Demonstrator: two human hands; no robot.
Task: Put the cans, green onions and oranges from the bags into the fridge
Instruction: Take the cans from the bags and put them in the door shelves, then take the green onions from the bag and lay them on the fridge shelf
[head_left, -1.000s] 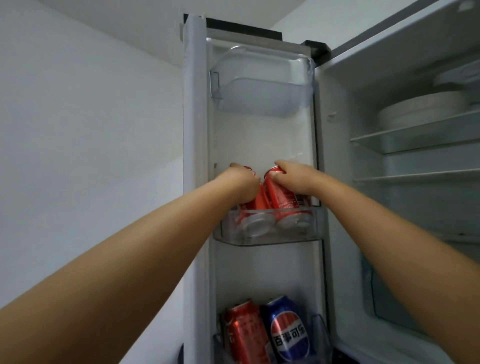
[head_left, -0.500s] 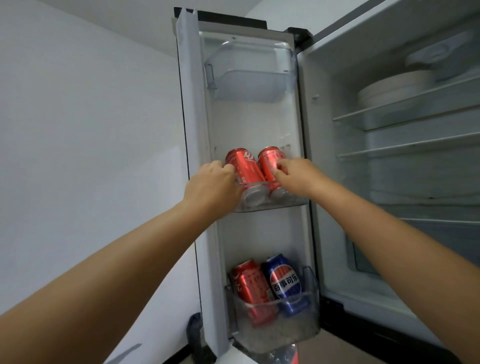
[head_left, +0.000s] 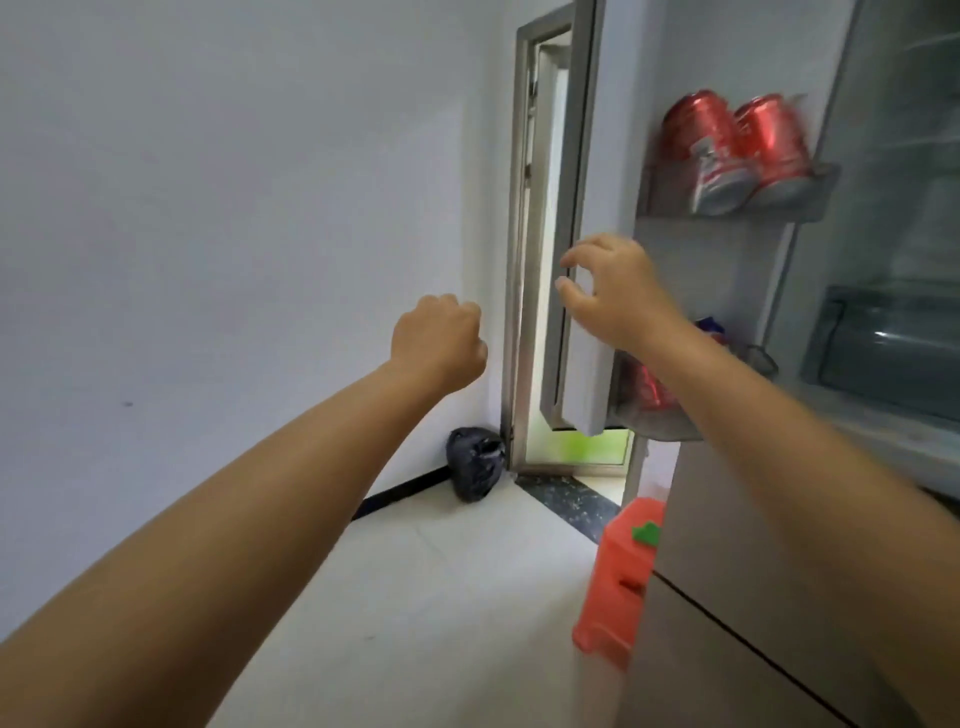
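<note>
Two red cans (head_left: 732, 148) stand side by side in the middle shelf (head_left: 737, 210) of the open fridge door (head_left: 587, 322). Further down the door, a red can (head_left: 647, 387) and a blue can (head_left: 709, 326) show partly behind my right forearm. My right hand (head_left: 610, 291) hovers in front of the door's edge below the red cans, fingers curled apart and holding nothing. My left hand (head_left: 441, 340) is out to the left before the white wall, closed in a loose fist with nothing in it.
A black bag (head_left: 475, 470) lies on the floor in the corner by a doorway (head_left: 540, 260). An orange plastic stool (head_left: 621, 579) stands on the white floor beside the fridge's lower door. The fridge interior with a clear drawer (head_left: 883, 353) is at the right.
Both hands have let go of the two red cans and pulled back and down. My view has swung left and downward, bringing the floor, bag and stool into sight.
</note>
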